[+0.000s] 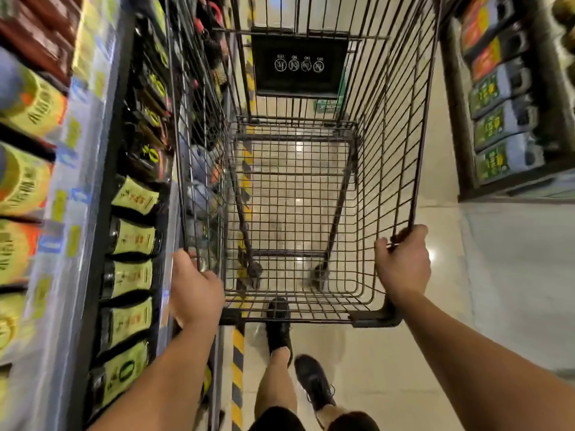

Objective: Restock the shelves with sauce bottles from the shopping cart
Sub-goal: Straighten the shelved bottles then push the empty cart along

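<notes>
Both the left hand [196, 290] and right hand [401, 262] grip the empty cart [292, 206], so restocking looks finished beside full shelves [130, 237].

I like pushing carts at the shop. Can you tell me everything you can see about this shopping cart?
The shopping cart is a dark metal wire basket, seen from above, standing upright in the aisle close beside the shelves on the left. Its basket looks empty: the pale floor shows through the grid bottom. A black sign with four round white symbols hangs at the far end. Two wheels show beneath. The left hand and the right hand each grip a near top corner of its rim.
</notes>
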`<state>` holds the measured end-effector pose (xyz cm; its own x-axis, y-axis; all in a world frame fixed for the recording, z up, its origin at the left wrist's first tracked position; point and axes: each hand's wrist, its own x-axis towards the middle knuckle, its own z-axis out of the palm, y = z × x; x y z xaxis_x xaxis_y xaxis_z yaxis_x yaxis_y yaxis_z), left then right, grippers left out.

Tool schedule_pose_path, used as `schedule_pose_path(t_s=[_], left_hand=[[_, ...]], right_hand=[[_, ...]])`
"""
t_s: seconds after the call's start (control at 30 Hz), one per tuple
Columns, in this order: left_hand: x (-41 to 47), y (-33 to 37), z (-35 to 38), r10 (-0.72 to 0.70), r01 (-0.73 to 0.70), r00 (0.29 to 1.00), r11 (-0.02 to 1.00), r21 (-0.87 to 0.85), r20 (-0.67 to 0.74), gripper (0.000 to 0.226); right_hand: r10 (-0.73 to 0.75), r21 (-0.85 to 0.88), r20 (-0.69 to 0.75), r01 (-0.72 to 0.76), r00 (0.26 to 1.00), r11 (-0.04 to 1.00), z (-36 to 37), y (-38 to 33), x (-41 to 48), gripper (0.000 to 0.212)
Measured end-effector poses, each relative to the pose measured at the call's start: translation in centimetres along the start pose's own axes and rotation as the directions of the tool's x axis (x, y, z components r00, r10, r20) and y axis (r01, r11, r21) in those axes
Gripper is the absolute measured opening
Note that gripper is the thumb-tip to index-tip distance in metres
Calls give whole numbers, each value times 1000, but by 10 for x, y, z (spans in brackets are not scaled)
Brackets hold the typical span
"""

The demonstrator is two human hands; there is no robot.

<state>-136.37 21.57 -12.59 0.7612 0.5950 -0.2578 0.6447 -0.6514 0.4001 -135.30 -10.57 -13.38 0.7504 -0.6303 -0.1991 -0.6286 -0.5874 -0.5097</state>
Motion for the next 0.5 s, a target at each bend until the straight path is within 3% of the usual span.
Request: schedule_pose_path(t_s=[0.5], left_hand=[[77,89,14,30,-30,1000,998,-47,-9,24]], right_hand=[[-16,25,-1,16,1000,1000,16,-66,105,33]])
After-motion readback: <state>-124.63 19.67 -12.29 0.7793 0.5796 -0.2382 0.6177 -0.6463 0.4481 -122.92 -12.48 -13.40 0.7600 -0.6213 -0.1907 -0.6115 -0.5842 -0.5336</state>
